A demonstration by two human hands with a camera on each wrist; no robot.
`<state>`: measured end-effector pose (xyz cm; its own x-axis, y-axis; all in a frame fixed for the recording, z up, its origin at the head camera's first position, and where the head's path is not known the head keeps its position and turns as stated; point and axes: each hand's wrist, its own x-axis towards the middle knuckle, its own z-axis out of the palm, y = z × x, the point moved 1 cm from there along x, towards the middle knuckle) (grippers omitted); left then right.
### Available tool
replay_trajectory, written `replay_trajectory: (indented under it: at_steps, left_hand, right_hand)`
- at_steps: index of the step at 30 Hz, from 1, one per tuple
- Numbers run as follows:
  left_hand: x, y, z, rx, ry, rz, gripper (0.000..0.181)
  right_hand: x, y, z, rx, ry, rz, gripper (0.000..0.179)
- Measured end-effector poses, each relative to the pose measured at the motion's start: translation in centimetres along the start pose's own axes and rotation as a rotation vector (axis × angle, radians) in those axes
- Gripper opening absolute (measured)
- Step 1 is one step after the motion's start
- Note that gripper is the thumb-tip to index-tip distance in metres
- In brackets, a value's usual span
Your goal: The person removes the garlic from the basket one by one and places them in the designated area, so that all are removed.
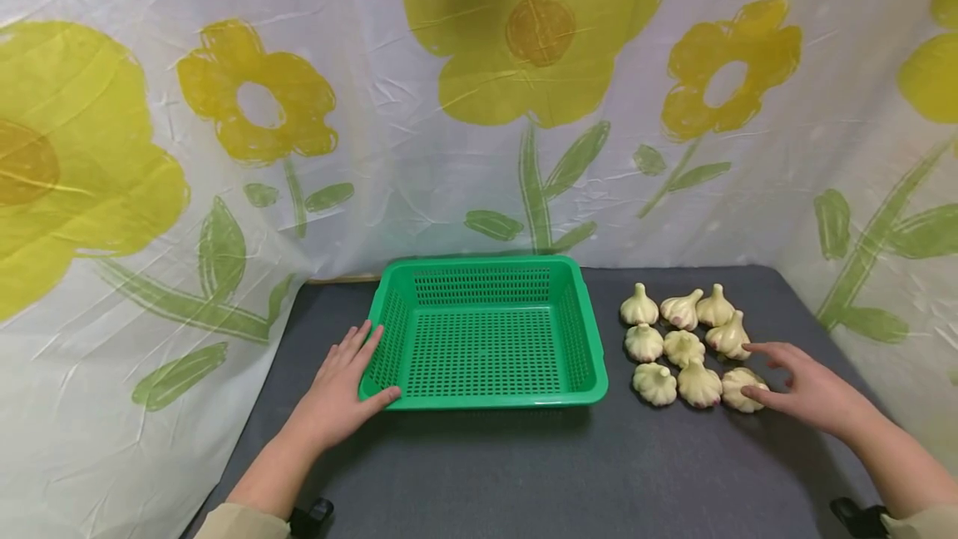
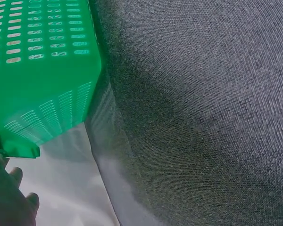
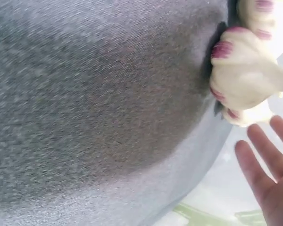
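A green plastic basket point(image 1: 486, 401) with slotted walls and floor stands on the dark table, nothing lying in it. My left hand point(image 1: 340, 393) rests on its left rim with spread, straight fingers, the thumb at the near left corner. To the right of the basket, several garlic bulbs point(image 1: 699, 383) sit in loose rows. Over the near right garlic bulb point(image 1: 741, 389) my right hand point(image 1: 812, 389) reaches with thumb and fingers apart. In the right wrist view its fingers point(image 3: 254, 165) are extended beside a purple-streaked bulb point(image 3: 245, 70), with nothing held.
The dark cloth-covered table point(image 1: 479, 472) extends toward me in front of the basket. A white curtain point(image 1: 389, 148) printed with yellow flowers hangs behind the table and along both sides. The basket's far rim stands close to this curtain.
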<state>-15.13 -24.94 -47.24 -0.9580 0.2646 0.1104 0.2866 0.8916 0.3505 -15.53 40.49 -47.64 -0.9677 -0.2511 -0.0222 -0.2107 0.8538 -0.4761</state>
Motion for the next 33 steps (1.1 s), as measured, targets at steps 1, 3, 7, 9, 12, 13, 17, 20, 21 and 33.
replay_trajectory:
  at_steps: [1, 3, 7, 9, 12, 13, 17, 20, 21, 33]
  left_hand:
    - [0.0, 0.0, 0.0, 0.001, -0.003, -0.003, 0.099]
    - [0.0, -0.1, 0.0, 0.007, -0.007, -0.006, 0.099]
    - [0.0, -0.1, -0.1, 0.013, -0.008, -0.007, 0.1]
    - [0.0, -0.2, -0.2, 0.011, -0.007, -0.009, 0.1]
    - [-0.1, -0.1, -0.3, 0.002, -0.012, -0.014, 0.1]
    - [-0.1, -0.1, -0.4, 0.003, -0.012, -0.015, 0.1]
    - [-0.1, -0.1, -0.5, -0.003, -0.012, -0.018, 0.099]
    - [-0.1, -0.2, -0.5, -0.007, -0.011, -0.022, 0.098]
    - [-0.1, -0.2, -0.5, -0.007, -0.01, -0.023, 0.098]
    - [-0.1, -0.2, -0.6, 0.005, -0.002, -0.019, 0.098]
  right_hand:
    - [-0.1, 0.2, 0.1, 0.0, -0.003, -0.019, 0.074]
    - [-0.1, 0.5, 0.4, 0.0, -0.019, -0.04, 0.073]
    - [-0.1, 1.0, 1.0, -0.003, -0.049, -0.052, 0.075]
    - [-0.1, 1.1, 1.3, 0.005, -0.055, -0.047, 0.073]
    - [0.1, 1.2, 1.5, 0.013, -0.055, -0.054, 0.069]
    - [0.2, 1.3, 1.5, 0.011, -0.053, -0.051, 0.068]
    - [0.6, 1.3, 1.7, 0.002, -0.045, -0.056, 0.066]
    - [0.9, 1.3, 1.9, -0.006, -0.029, -0.058, 0.065]
    - [1.0, 1.3, 1.9, -0.008, -0.024, -0.061, 0.065]
    - [1.2, 1.7, 2.0, 0.067, -0.045, 0.009, 0.087]
